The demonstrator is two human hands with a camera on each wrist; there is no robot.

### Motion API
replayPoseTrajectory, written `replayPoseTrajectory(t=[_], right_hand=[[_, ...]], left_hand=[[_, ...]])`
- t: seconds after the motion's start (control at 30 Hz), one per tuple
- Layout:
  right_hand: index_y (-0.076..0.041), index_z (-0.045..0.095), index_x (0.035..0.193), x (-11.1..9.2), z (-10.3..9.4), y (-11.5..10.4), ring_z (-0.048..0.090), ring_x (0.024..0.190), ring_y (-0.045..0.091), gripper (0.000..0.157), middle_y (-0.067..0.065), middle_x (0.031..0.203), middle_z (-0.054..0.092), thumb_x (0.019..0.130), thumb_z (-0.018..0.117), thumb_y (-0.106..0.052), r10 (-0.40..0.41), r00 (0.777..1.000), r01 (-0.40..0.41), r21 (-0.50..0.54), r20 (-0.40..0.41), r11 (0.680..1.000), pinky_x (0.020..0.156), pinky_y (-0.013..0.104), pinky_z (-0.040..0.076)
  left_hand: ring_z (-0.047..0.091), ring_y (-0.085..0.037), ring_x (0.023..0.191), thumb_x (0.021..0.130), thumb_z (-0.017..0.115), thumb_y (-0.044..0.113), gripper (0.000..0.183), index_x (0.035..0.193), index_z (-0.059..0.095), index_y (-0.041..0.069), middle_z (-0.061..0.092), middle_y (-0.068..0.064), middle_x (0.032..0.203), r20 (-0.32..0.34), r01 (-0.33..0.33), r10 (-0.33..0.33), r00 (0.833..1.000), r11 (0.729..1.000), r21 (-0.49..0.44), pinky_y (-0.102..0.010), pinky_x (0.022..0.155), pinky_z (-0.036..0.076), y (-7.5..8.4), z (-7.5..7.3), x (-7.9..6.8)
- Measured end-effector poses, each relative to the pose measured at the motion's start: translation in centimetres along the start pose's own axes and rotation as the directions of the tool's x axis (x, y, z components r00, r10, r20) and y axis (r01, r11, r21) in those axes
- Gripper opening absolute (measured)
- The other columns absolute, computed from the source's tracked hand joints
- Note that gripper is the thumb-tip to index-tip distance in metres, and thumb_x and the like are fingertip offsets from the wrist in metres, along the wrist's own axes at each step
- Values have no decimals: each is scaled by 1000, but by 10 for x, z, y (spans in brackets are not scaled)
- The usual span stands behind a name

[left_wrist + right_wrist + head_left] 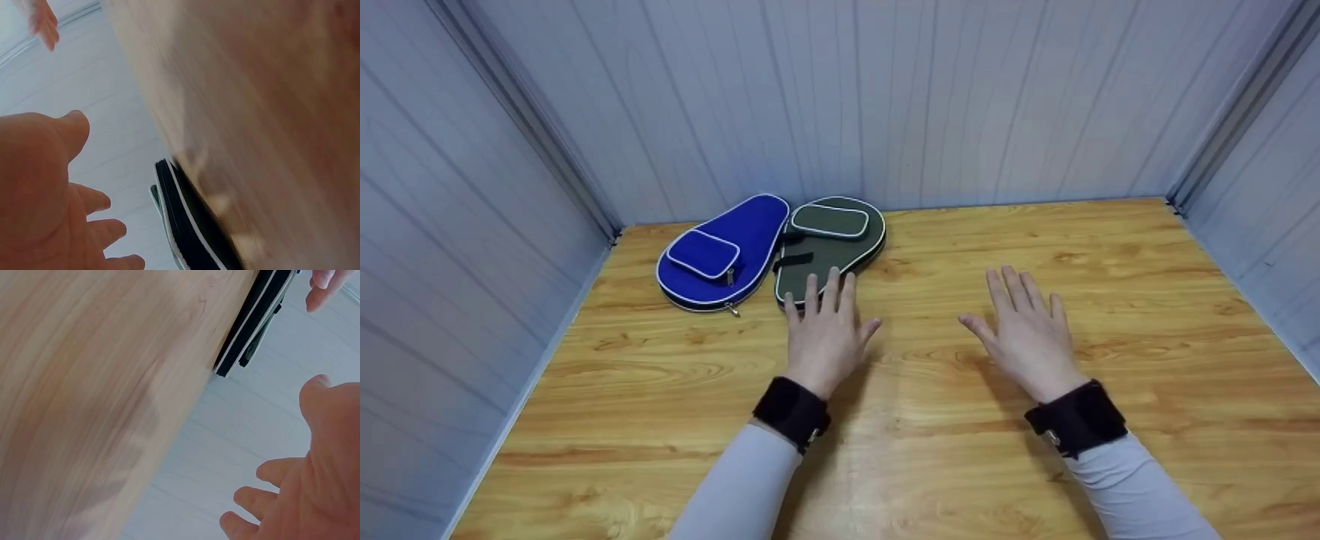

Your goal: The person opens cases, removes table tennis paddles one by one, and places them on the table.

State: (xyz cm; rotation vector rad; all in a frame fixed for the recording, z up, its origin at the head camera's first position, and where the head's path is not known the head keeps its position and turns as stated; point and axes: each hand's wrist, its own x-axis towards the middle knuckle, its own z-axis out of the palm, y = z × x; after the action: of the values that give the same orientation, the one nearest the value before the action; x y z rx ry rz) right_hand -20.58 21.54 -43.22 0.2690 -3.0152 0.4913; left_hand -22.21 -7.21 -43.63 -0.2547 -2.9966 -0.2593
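Two table tennis paddle cases lie side by side at the back left of the wooden table. The blue case has white piping, a small front pocket and zipper pulls at its lower edge. Against its right side is the dark green case, with a pocket and a black strap. My left hand, fingers straight and spread, is above the table, its fingertips overlapping the green case's near edge in the head view. Farther right, my right hand is held palm down with fingers spread and nothing in it.
The wood-grain table fills the lower view. A pale panelled wall stands along its back edge, with side walls at left and right. Black bands wrap both wrists over light sleeves.
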Motion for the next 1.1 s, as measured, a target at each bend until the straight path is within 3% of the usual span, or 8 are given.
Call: replayPoseTrajectory(t=[0.17, 0.37, 0.47, 0.7, 0.87, 1.1], right_hand=[[-1, 20, 175, -2, -1, 1, 11, 166, 50, 93, 28, 180, 14, 113, 41, -67, -6, 1000, 5, -6, -14, 1000, 126, 76, 4], [0, 21, 174, -5, 0, 1, 13, 165, 50, 91, 29, 179, 16, 114, 43, -65, -13, 1000, 13, -10, -16, 1000, 125, 77, 6], [-1, 23, 174, -6, 2, 1, 14, 165, 50, 90, 29, 179, 17, 114, 45, -63, -14, 999, 13, -14, -34, 1000, 125, 77, 7], [-1, 23, 174, -8, 4, 2, 15, 164, 51, 89, 30, 178, 18, 114, 44, -63, -20, 999, 19, -17, -37, 1000, 125, 78, 8], [-1, 25, 174, -7, 4, 0, 16, 164, 51, 87, 30, 178, 19, 114, 46, -61, -28, 999, 28, -12, -40, 1000, 125, 78, 9], [-1, 25, 174, -6, 0, -2, 17, 164, 51, 86, 30, 177, 20, 115, 45, -61, -32, 999, 31, -22, -41, 999, 125, 78, 9]], left_hand=[[21, -44, 166, 112, 56, 59, 81, 175, 32, 14, 26, -14, 181, -17, 41, -41, 999, 999, -2, -73, 127, 17, -11, 3, 12], [37, -47, 159, 109, 66, 52, 79, 169, 43, 6, 41, -21, 172, -137, 72, -73, 988, 997, -11, -69, 122, 35, -27, 9, 29], [40, -49, 156, 109, 68, 49, 76, 166, 46, 4, 45, -24, 169, -167, 84, -88, 982, 996, -29, -69, 119, 39, -33, 12, 38], [41, -49, 155, 111, 64, 49, 73, 166, 46, 4, 46, -23, 168, -120, 135, -138, 983, 990, -32, -67, 115, 45, -44, 18, 54], [47, -51, 149, 112, 63, 46, 66, 165, 50, 10, 51, -27, 162, -118, 139, -141, 983, 990, -23, -65, 109, 51, -48, 20, 56], [52, -53, 143, 114, 62, 39, 56, 163, 55, 13, 54, -29, 157, -111, 129, -134, 985, 991, -46, -67, 106, 51, -46, 16, 56]])
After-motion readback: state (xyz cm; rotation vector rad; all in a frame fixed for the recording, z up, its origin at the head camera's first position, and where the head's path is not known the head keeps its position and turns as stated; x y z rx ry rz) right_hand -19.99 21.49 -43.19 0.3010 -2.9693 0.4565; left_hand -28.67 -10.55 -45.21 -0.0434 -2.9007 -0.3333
